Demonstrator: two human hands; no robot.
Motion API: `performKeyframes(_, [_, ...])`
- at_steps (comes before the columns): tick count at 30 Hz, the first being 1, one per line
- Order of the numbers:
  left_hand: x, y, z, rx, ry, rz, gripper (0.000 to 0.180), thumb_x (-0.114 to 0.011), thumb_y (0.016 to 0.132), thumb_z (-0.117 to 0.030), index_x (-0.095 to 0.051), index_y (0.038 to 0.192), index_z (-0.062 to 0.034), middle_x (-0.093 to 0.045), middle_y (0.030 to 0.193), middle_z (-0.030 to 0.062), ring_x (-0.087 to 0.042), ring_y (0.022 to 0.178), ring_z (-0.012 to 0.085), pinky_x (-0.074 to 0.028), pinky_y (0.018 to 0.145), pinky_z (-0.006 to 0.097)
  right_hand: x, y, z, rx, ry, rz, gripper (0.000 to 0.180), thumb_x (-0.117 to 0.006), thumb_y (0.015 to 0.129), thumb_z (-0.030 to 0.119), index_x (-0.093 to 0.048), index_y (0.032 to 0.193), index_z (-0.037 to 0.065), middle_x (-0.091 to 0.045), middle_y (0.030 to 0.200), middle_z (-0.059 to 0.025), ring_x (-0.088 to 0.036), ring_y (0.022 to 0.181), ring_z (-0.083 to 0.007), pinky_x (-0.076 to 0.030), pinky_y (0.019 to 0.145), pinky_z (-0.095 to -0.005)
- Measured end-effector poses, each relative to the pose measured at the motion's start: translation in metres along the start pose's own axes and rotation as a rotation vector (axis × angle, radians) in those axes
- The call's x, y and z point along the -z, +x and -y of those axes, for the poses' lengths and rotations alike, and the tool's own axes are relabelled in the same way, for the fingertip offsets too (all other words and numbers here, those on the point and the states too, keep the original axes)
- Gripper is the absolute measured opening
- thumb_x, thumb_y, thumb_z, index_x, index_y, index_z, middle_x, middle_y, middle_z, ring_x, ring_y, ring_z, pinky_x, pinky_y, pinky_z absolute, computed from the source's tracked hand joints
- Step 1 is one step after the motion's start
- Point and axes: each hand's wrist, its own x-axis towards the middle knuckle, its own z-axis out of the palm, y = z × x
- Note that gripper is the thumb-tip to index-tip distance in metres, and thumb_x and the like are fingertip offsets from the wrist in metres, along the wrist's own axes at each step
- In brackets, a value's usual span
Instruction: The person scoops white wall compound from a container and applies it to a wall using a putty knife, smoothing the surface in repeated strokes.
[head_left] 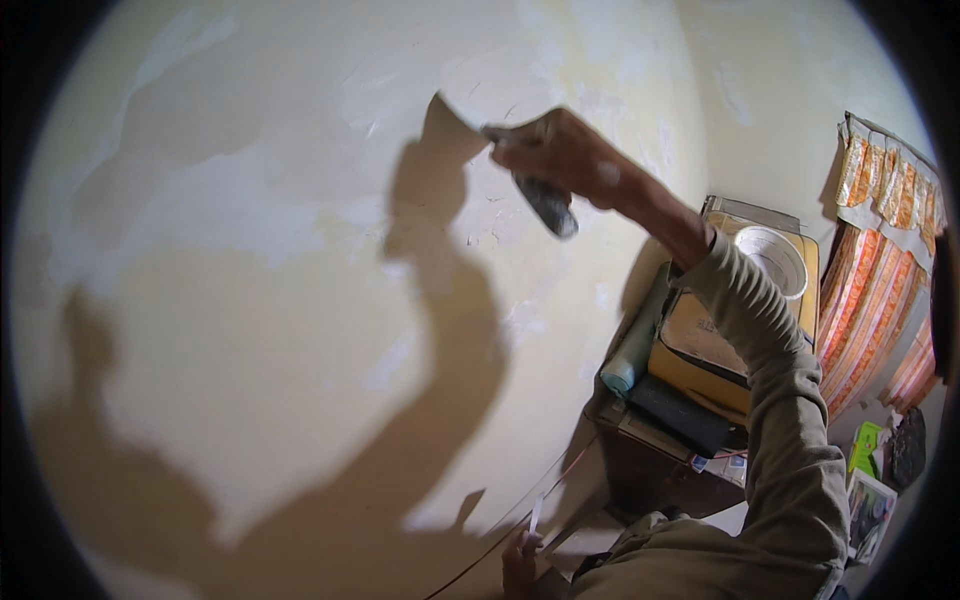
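Note:
My right hand is raised at the wall, closed around a putty knife. Its wide blade points left at the wall surface, and the dark, smeared handle juts out below my fingers. Whether the blade edge touches the plaster I cannot tell. Pale patches and small rough marks cover the wall around it. Low in the picture, my left hand is closed on a thin pale blade, seen nearly edge-on; its handle is hidden.
To the right, a white round tub sits on stacked yellowish cases, with a pale blue roll beside them. An orange striped curtain hangs farther right. A thin cable runs along the lower wall. My arm's shadow crosses the wall.

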Motion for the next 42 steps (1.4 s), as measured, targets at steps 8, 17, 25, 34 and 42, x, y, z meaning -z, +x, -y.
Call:
performKeyframes(8, [-0.003, -0.001, 0.002, -0.055, 0.013, -0.004, 0.031, -0.058, 0.099, -0.025, -0.064, 0.116, -0.0006, -0.071, 0.093, 0.0126, -0.064, 0.081, 0.0225, -0.05, 0.074, 0.038, 0.028, -0.014, -0.042, -0.057, -0.132, -0.193, 0.03, -0.062, 0.096, 0.026, -0.072, 0.112, 0.003, -0.069, 0.071, -0.0083, -0.059, 0.053, -0.0101, -0.05, 0.048, -0.0299])
performKeyframes(17, [-0.009, 0.008, 0.082, -0.082, -0.027, -0.063, 0.029, -0.058, 0.099, -0.025, -0.067, 0.111, 0.0001, -0.072, 0.089, 0.0116, -0.065, 0.077, 0.0211, -0.05, 0.071, 0.037, 0.023, 0.022, -0.035, 0.031, -0.138, -0.146, 0.044, -0.066, 0.091, 0.03, -0.069, 0.122, -0.001, -0.057, 0.063, -0.001, -0.049, 0.051, -0.0087, -0.044, 0.046, -0.0301])
performKeyframes(25, [-0.006, 0.012, 0.019, -0.048, 0.058, -0.015, 0.03, -0.056, 0.1, -0.024, -0.065, 0.116, -0.0005, -0.068, 0.088, 0.0078, -0.062, 0.076, 0.0152, -0.05, 0.07, 0.031, 0.055, 0.008, -0.084, 0.348, -0.641, -0.266, 0.04, -0.065, 0.096, 0.029, -0.063, 0.135, 0.021, -0.069, 0.071, -0.0112, -0.061, 0.06, -0.0125, -0.055, 0.065, -0.0389])
performKeyframes(34, [-0.009, 0.001, -0.01, 0.024, 0.009, -0.076, 0.024, -0.058, 0.098, -0.026, -0.07, 0.102, -0.0053, -0.067, 0.084, 0.0103, -0.066, 0.074, 0.0219, -0.05, 0.067, 0.037, 0.074, 0.04, -0.089, 0.216, -0.653, -0.139, 0.044, -0.057, 0.098, 0.033, -0.06, 0.136, 0.011, -0.061, 0.062, -0.0092, -0.059, 0.058, -0.0155, -0.05, 0.061, -0.0374])
performKeyframes(42, [-0.01, 0.002, -0.024, 0.053, -0.024, -0.023, 0.023, -0.058, 0.099, -0.022, -0.065, 0.099, 0.0004, -0.067, 0.084, 0.0116, -0.066, 0.08, 0.0207, -0.051, 0.072, 0.035, -0.027, -0.051, -0.08, -0.074, -0.338, -0.102, 0.045, -0.061, 0.098, 0.024, -0.058, 0.134, -0.003, -0.067, 0.068, -0.0076, -0.06, 0.057, -0.0118, -0.054, 0.056, -0.0309])
